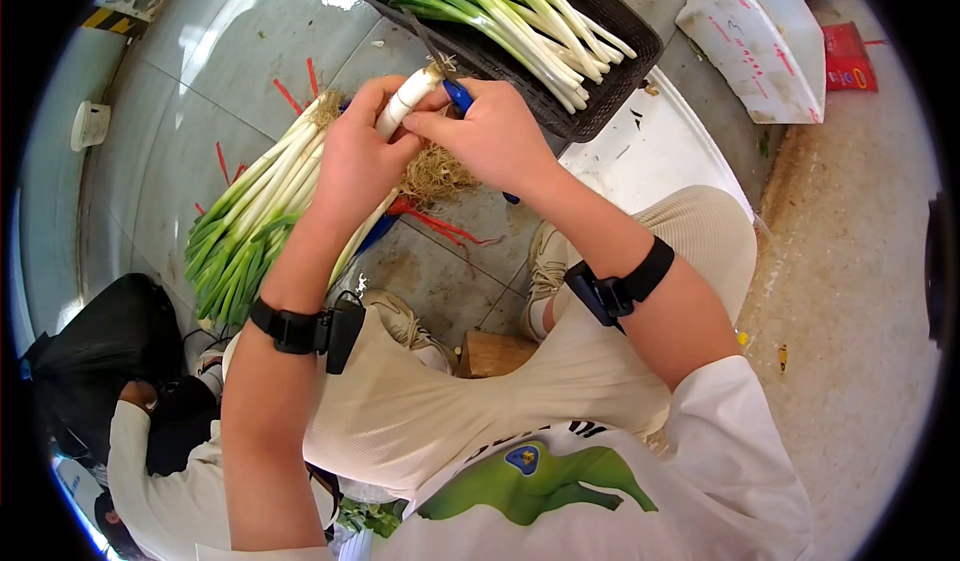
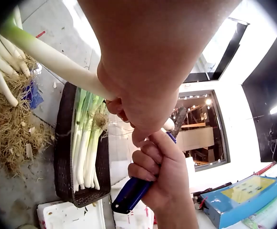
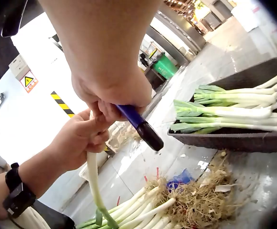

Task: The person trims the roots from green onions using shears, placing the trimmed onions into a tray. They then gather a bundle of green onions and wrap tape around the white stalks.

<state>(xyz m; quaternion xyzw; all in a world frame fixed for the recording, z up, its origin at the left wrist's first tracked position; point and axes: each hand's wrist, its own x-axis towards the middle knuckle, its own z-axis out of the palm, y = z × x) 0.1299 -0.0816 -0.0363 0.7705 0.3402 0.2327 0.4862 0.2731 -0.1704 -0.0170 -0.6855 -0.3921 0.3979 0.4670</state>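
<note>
My left hand (image 1: 352, 166) grips a thick green onion (image 1: 408, 104) by its white stalk, root end up. In the left wrist view, the long stalk (image 2: 57, 59) runs out behind that hand toward its green part. My right hand (image 1: 495, 139) holds a knife with a blue handle (image 1: 458, 98); its dark blade (image 1: 427, 41) lies across the onion's root end. The right thumb presses near the stalk. In the right wrist view, the knife handle's black end (image 3: 150, 137) sticks out below the fist. Both hands are close together, and the fingers partly hide the cut end.
Untrimmed green onions (image 1: 285, 176) lie on the tiled floor at left, beside a heap of cut roots (image 1: 437, 173) and red ties (image 1: 440, 226). A dark basket (image 1: 640, 46) holds several cleaned onions. A white foam box (image 1: 750, 46) stands at right. Another person's sleeve (image 1: 135, 451) shows lower left.
</note>
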